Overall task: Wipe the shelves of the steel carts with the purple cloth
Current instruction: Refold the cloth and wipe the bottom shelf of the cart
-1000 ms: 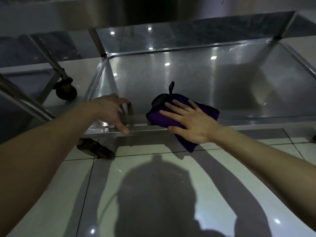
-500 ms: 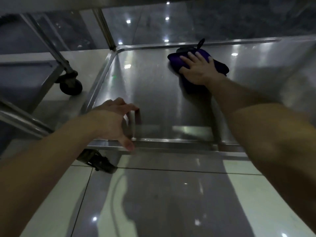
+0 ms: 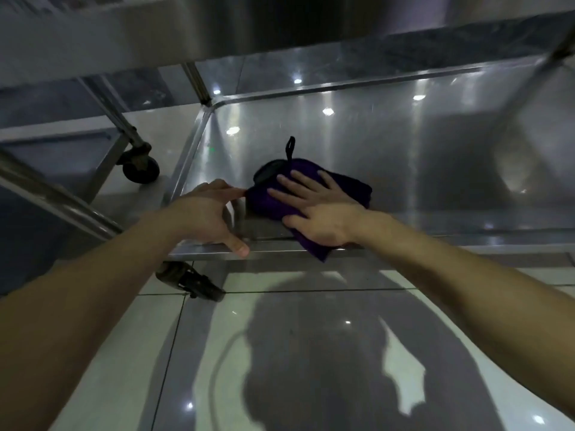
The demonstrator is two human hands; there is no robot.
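Note:
The purple cloth [image 3: 270, 194], folded and with a black loop at its far end, lies on the bottom shelf [image 3: 404, 169] of a steel cart, near the shelf's front left corner. My right hand [image 3: 314, 209] presses flat on the cloth with its fingers spread and straight. One corner of the cloth hangs over the shelf's front rim. My left hand [image 3: 208, 216] holds the cart's front left post at the corner, thumb down on the front rim and fingers round the far side of the post.
An upper steel shelf [image 3: 155, 35] overhangs the top of the view. A second cart with a black caster [image 3: 140, 166] stands to the left. Another caster [image 3: 186, 279] sits under the near left corner. Glossy floor tiles [image 3: 124, 353] lie in front.
My right hand has drawn the cloth back from the far edge of the shelf to the front left corner. My left hand has stayed at the corner post.

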